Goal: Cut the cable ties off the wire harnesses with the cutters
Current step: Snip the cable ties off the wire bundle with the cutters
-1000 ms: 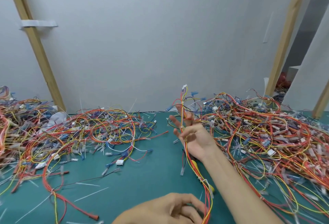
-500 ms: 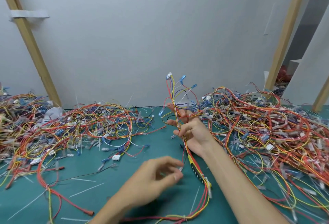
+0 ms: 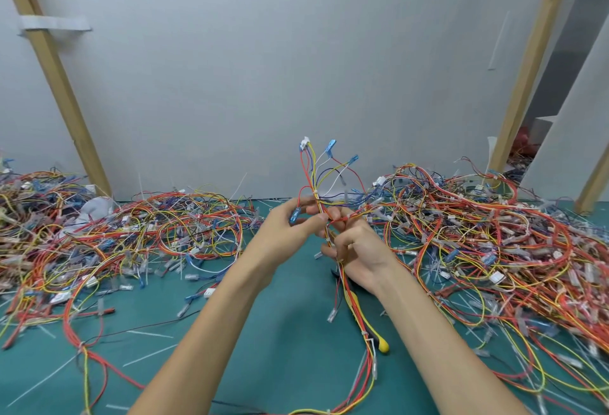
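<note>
A wire harness (image 3: pixel 316 180) of red, yellow, blue and white wires stands upright above the green mat, its blue and white connectors fanning out at the top. My left hand (image 3: pixel 290 233) pinches it from the left near a small white cable tie. My right hand (image 3: pixel 359 250) grips the bundle just below, together with the cutters (image 3: pixel 369 325), whose yellow and black handles stick out under the palm toward me. The cutter jaws are hidden by my fingers. The harness tail runs down to the mat's front edge.
A big tangle of harnesses (image 3: pixel 494 236) covers the mat on the right, another pile (image 3: pixel 115 233) spreads across the left. Cut white ties (image 3: pixel 148 353) lie scattered on the green mat (image 3: pixel 263 348). A grey wall and slanted wooden posts (image 3: pixel 59 85) stand behind.
My left hand has risen from the front edge up to the harness and taken hold of it. The harness has been lifted higher and more upright in my right hand.
</note>
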### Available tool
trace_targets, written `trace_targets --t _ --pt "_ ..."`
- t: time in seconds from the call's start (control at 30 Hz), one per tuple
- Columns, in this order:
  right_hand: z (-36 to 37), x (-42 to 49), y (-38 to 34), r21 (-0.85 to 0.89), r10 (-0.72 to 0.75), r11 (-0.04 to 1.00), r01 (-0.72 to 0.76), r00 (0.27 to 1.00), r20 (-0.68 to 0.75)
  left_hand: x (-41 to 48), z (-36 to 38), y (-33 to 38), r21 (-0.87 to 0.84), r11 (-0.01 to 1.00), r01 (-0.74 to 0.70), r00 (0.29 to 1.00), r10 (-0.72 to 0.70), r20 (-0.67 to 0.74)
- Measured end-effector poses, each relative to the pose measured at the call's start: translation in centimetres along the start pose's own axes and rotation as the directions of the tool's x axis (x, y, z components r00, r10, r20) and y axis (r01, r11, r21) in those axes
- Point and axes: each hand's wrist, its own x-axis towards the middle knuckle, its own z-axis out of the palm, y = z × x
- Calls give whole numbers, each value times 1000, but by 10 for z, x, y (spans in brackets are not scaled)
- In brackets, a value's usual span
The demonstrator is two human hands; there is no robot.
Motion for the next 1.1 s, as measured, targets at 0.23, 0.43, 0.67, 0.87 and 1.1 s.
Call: trace_targets --t 0.23,0.43,0.67,0.87,1.1 --pt "-8 2 1 -61 132 990 -127 987 91 2 -2 -4 -137 987 -81 997 79 -23" --pt "-29 -3 -11 -101 225 973 -206 940 258 6 -12 -9 -101 991 -93 995 90 -40" --pt "-63 -1 -38 -270 295 932 -243 940 171 12 -19 -11 -258 964 -60 997 47 -55" --pt "-54 -3 -30 -561 350 790 -246 933 83 12 -24 -10 -341 935 -95 994 72 -79" --pt "-20 -4 -14 -661 384 732 -166 902 199 13 -24 -9 -354 929 -105 994 89 -61"
